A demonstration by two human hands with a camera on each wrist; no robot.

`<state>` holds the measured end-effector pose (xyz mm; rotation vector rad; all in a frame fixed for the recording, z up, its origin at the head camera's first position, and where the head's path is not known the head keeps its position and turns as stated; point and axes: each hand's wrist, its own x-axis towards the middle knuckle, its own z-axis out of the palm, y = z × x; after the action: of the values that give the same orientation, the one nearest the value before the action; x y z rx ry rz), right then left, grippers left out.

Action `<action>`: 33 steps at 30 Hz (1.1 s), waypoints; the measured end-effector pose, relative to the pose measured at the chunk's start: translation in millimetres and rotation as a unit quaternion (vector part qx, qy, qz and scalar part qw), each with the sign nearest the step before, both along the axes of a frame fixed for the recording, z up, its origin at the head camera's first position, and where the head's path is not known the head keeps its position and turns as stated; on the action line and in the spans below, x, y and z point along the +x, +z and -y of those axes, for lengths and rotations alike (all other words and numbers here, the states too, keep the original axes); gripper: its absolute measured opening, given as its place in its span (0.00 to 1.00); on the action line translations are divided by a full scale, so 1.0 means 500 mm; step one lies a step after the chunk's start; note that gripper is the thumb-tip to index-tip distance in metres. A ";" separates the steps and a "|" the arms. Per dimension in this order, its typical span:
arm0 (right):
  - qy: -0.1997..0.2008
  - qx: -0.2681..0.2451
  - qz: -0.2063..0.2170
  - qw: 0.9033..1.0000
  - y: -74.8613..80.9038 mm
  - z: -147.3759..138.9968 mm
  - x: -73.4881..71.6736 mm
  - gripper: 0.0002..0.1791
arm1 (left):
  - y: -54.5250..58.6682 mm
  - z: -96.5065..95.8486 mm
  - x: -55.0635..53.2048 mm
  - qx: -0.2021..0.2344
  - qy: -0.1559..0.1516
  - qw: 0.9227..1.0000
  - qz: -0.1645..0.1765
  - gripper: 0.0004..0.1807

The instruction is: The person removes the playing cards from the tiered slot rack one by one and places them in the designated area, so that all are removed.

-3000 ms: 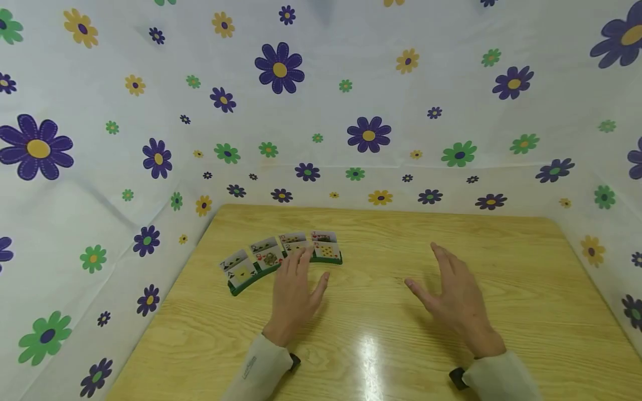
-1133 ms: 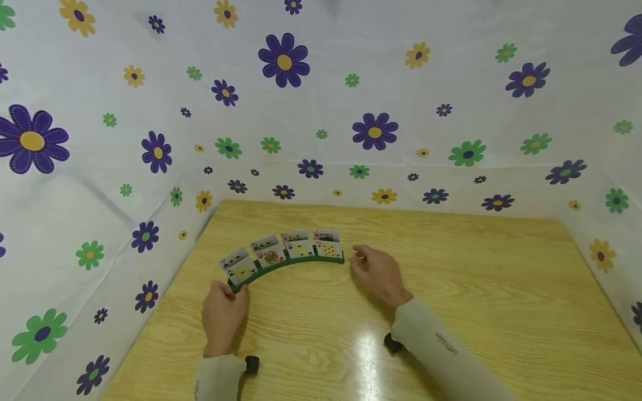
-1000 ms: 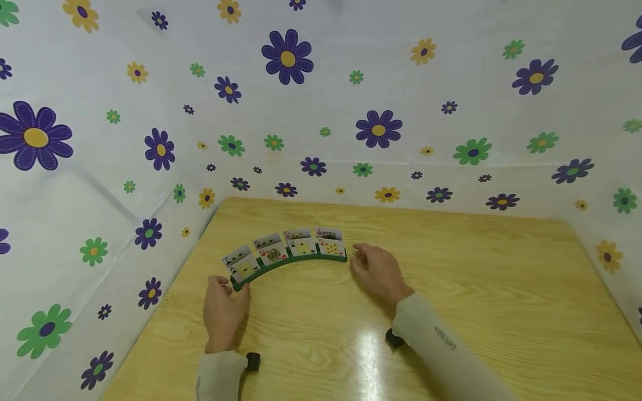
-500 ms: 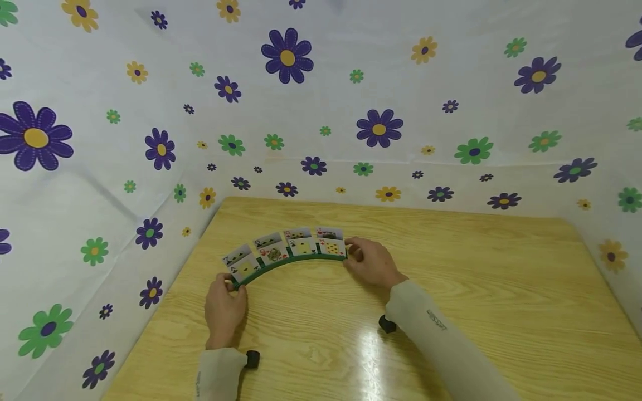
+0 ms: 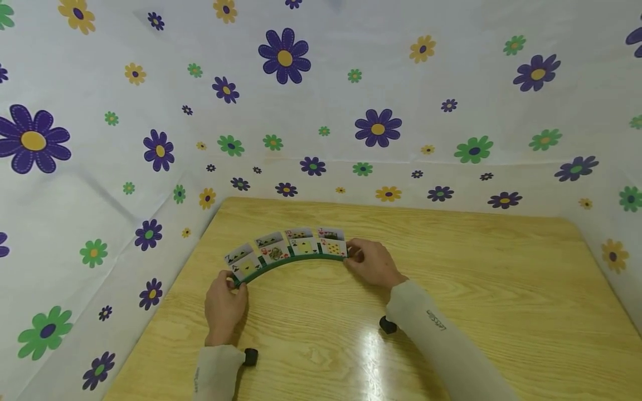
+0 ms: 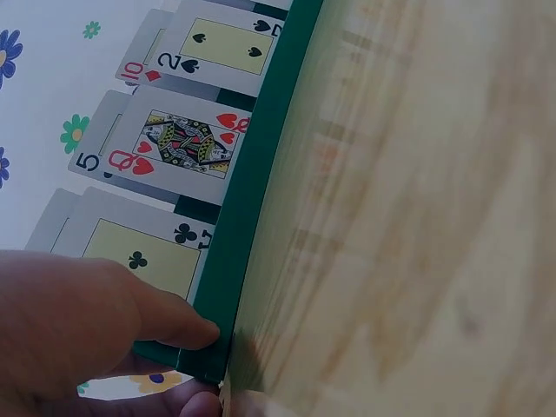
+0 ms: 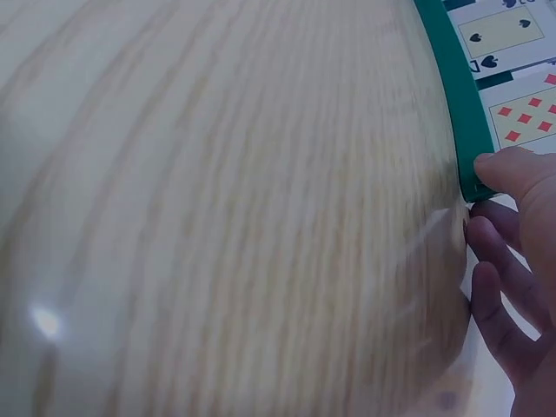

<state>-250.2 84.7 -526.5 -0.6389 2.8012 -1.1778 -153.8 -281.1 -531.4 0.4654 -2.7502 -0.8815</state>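
Observation:
A green curved playing-card holder stands on the table with two rows of cards upright in it. My left hand pinches its left end, the thumb on the front face in the left wrist view, beside a club card. At the opposite end my right hand grips the holder, thumb in front and fingers behind, next to a diamond card. Between them in the front row are the queen of hearts and two of spades. The back-row cards are partly covered.
The wooden table reaches back to a white flowered cloth that hangs behind and along both sides. Light glares off the table's front middle. A black wrist camera sits by the left sleeve, another by the right.
Three seconds ago both hands hovered over the table. They moved to the holder's two ends, the right hand taking hold last. Over the last half second the holder shifted slightly right.

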 end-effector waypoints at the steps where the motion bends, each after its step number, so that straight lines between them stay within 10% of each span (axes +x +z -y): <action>1: 0.000 0.001 -0.004 1.000 0.001 -0.003 0.001 0.19 | 0.002 -0.002 -0.001 -0.001 -0.003 1.000 0.000 0.20; 33: -0.068 0.002 0.002 0.998 -0.005 -0.147 0.056 0.18 | 0.007 -0.127 -0.079 -0.036 -0.093 0.995 0.021 0.21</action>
<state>-222.4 158.0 -528.8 -0.4507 2.8822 -1.1925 -193.5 -217.4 -527.8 0.2193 -2.8881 -0.8164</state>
